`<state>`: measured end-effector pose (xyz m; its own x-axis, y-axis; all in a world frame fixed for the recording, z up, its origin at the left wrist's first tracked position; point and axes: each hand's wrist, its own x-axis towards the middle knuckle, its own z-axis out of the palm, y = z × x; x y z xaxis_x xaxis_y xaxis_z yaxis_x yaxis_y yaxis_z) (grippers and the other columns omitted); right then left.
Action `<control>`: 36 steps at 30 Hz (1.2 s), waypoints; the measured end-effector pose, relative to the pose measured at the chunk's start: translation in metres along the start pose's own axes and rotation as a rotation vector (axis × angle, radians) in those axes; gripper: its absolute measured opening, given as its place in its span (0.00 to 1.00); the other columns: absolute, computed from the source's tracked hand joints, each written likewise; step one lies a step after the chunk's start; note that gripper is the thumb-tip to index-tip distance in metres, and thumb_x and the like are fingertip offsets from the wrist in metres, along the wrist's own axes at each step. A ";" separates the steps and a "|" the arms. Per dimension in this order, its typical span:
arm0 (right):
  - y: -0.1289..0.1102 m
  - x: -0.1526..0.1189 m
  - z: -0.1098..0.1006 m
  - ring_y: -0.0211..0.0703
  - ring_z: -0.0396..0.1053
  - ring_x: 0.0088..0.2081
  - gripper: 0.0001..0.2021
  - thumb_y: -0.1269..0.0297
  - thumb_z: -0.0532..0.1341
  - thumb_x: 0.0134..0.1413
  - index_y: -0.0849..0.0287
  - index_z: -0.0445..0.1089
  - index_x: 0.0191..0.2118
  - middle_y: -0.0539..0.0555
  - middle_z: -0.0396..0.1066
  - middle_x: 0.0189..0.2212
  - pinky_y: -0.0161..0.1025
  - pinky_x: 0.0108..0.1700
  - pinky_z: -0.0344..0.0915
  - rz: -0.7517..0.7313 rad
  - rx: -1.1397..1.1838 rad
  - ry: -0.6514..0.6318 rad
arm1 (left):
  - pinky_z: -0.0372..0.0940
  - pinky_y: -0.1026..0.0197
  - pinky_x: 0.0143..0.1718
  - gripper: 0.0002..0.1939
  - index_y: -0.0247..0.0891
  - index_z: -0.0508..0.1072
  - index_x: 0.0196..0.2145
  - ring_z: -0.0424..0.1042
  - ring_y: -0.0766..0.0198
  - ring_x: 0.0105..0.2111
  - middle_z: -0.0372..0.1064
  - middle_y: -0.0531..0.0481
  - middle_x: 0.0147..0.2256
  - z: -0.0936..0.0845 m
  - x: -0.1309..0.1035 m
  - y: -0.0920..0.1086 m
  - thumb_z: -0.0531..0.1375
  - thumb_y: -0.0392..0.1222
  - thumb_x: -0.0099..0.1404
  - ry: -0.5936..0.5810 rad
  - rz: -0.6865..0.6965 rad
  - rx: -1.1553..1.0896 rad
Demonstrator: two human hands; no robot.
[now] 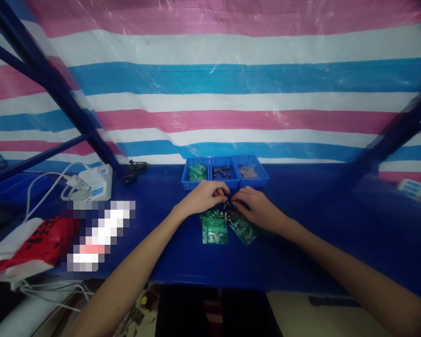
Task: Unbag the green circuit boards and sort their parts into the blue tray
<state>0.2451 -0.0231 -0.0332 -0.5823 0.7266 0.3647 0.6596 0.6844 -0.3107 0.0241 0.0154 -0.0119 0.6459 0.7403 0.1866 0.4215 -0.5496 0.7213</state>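
My left hand (206,195) is above the small metal parts (226,215), its fingers curled with thumb and fingertips close together; what they hold is too small to make out. Facing it from the right, my right hand (247,202) has its fingers bent together near the same parts, and its grip is also unclear. Below my left hand lies a green plastic bag (214,230). Another green bag (243,228) lies partly under my right hand. Just beyond the hands are three joined blue bins, holding green bags (198,172), small metal parts (221,172) and a clear bag (248,172).
A white power strip (100,182) with cables stands at the left, near a black object (135,169). A red and white package (38,245) lies at the table's left front. Blue frame posts rise on both sides before a striped sheet (231,77).
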 end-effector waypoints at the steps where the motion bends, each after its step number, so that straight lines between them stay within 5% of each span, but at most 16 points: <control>1: -0.001 0.000 0.000 0.47 0.66 0.39 0.06 0.68 0.57 0.66 0.59 0.72 0.40 0.55 0.72 0.35 0.42 0.41 0.63 0.012 0.039 0.023 | 0.65 0.63 0.34 0.07 0.37 0.76 0.42 0.74 0.66 0.32 0.75 0.51 0.32 0.002 0.001 0.001 0.61 0.38 0.66 0.043 0.001 -0.037; 9: -0.008 0.003 0.000 0.42 0.67 0.30 0.06 0.63 0.61 0.62 0.57 0.72 0.34 0.50 0.73 0.28 0.38 0.34 0.60 0.141 0.216 0.208 | 0.65 0.63 0.33 0.08 0.36 0.74 0.42 0.71 0.66 0.30 0.74 0.50 0.33 0.025 0.005 0.011 0.61 0.41 0.67 0.278 0.029 -0.204; 20: -0.008 0.005 -0.007 0.40 0.65 0.27 0.15 0.57 0.55 0.66 0.58 0.70 0.31 0.48 0.69 0.24 0.36 0.30 0.56 0.225 0.299 0.219 | 0.64 0.64 0.34 0.11 0.39 0.74 0.46 0.72 0.65 0.37 0.73 0.49 0.40 0.029 0.001 0.017 0.57 0.32 0.67 0.294 0.165 -0.032; 30: -0.007 0.005 -0.005 0.41 0.68 0.28 0.12 0.60 0.55 0.66 0.57 0.73 0.37 0.50 0.73 0.28 0.37 0.32 0.58 0.229 0.274 0.216 | 0.66 0.58 0.44 0.08 0.39 0.75 0.42 0.72 0.61 0.41 0.73 0.49 0.39 0.026 0.003 0.014 0.56 0.36 0.71 0.320 0.189 0.036; 36: -0.004 0.005 -0.007 0.40 0.67 0.27 0.14 0.58 0.54 0.67 0.57 0.73 0.35 0.49 0.74 0.28 0.36 0.30 0.58 0.234 0.355 0.167 | 0.67 0.60 0.41 0.06 0.39 0.72 0.43 0.74 0.62 0.39 0.75 0.49 0.38 0.026 0.002 0.017 0.57 0.37 0.71 0.312 0.143 -0.034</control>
<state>0.2429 -0.0229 -0.0244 -0.3328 0.8645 0.3767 0.5435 0.5023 -0.6725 0.0491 -0.0028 -0.0170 0.4686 0.7424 0.4788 0.3163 -0.6470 0.6938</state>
